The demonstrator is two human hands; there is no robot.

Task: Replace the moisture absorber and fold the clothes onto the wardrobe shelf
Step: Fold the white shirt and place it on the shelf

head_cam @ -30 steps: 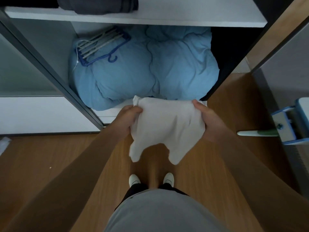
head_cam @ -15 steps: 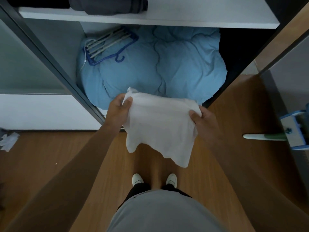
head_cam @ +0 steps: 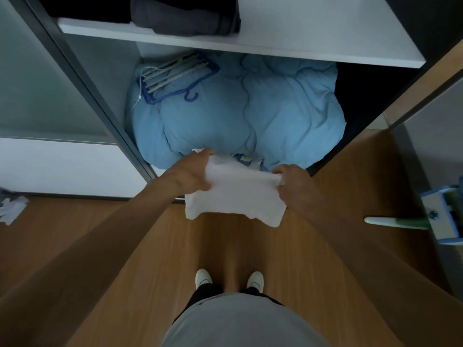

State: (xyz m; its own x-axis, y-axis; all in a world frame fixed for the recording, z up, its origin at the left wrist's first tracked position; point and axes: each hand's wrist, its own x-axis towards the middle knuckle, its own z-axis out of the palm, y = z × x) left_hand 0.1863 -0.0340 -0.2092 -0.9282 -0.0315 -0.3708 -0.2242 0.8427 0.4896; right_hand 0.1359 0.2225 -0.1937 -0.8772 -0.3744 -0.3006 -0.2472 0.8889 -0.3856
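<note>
Both hands — left hand point(head_cam: 193, 171); right hand point(head_cam: 293, 181) — grip white garment point(head_cam: 235, 196), palms down.

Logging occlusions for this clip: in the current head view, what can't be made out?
- Moisture absorber: none identifiable anywhere in the head view.
- White garment: its type is unclear; it is bunched between the left hand and right hand.
- Garment tag: too small to read.
- Dark folded clothes on the shelf: tops cut off by the frame's upper edge.
- Compartment right of the blue duvet: too dark to see into.
</note>
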